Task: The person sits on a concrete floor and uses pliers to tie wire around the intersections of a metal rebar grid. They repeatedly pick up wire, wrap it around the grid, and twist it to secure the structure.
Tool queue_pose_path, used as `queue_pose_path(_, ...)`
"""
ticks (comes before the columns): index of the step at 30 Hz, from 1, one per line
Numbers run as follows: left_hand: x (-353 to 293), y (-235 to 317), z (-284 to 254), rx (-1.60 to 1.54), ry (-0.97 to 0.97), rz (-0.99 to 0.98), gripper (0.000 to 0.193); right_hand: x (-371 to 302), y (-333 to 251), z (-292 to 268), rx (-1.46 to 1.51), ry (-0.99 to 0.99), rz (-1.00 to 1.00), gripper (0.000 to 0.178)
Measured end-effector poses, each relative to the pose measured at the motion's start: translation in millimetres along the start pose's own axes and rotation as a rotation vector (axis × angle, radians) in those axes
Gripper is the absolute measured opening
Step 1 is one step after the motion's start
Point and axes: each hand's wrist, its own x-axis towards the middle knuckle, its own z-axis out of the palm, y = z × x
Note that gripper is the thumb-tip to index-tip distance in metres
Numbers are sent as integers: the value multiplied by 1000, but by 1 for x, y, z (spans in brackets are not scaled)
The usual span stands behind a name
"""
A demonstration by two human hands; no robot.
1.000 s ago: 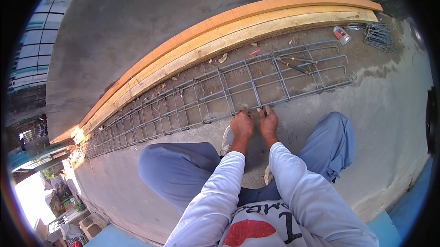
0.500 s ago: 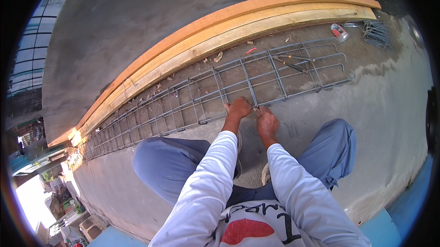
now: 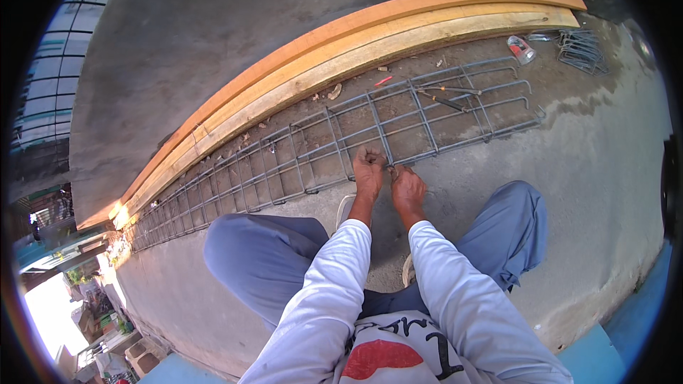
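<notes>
Bare left hand (image 3: 368,170), bare right hand (image 3: 408,188), fingers curled, at near edge of long grey steel-bar cage (image 3: 379,128) on grey concrete floor (image 3: 590,192); grips cannot be told. Likely working bar joint; next move calls for steady pinch.

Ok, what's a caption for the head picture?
Left hand and right hand at the near edge of a long rebar cage, wooden planks beyond.

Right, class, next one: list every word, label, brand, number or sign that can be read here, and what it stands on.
Shirt: dark lettering beside a red patch; I won't copy out its wording.
Clear container: reddish patch; any print is too small to read.
Rebar cage, two-handled tool, wooden planks: no lettering that I can make out.
</notes>
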Motion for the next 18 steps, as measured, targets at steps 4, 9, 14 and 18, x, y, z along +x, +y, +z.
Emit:
queue_pose_path(4,-29,5,-10,331,-40,288,14,-3,-1,8,19,8,36,22)
queue_pose_path(9,-52,19,-17,836,-119,535,20,-8,-2,17,162,31,68,21)
queue_pose_path(14,-58,28,-10,809,-174,304,22,-2,-2,17,186,11,129,16)
queue_pose_path(18,-37,19,-37,817,-36,402,22,-5,-7,20,161,41,119,23)
